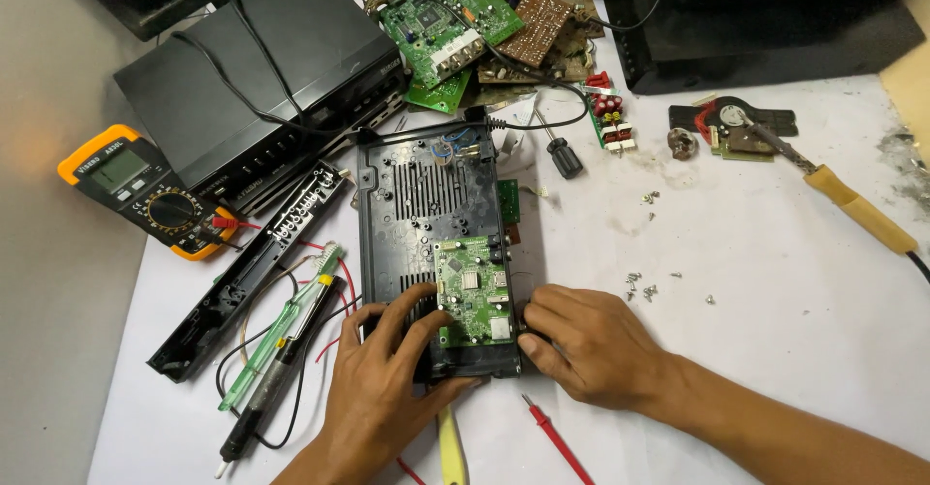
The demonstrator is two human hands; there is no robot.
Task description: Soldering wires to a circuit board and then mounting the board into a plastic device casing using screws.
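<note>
— Head view: what do the 2 hands grip?

— Both are closed on the open black plastic electronics case [426, 223]. The left hand [383, 383] curls over the case's near left corner, thumb pressed on its front edge, fingertips touching the small green circuit board [473, 289] seated inside. The right hand [586, 344] pinches the case's near right edge, fingers together.

— And around them?

— Left of the left hand lie a long black front panel [254, 270] and a green-handled soldering iron [281, 349]. Between the wrists, a red probe [557, 438] and a yellow handle [449, 451]. Beyond the right hand, loose screws [641, 291]; far off, a yellow-handled soldering iron [857, 209]. Beyond the left, an orange multimeter [150, 192].
</note>
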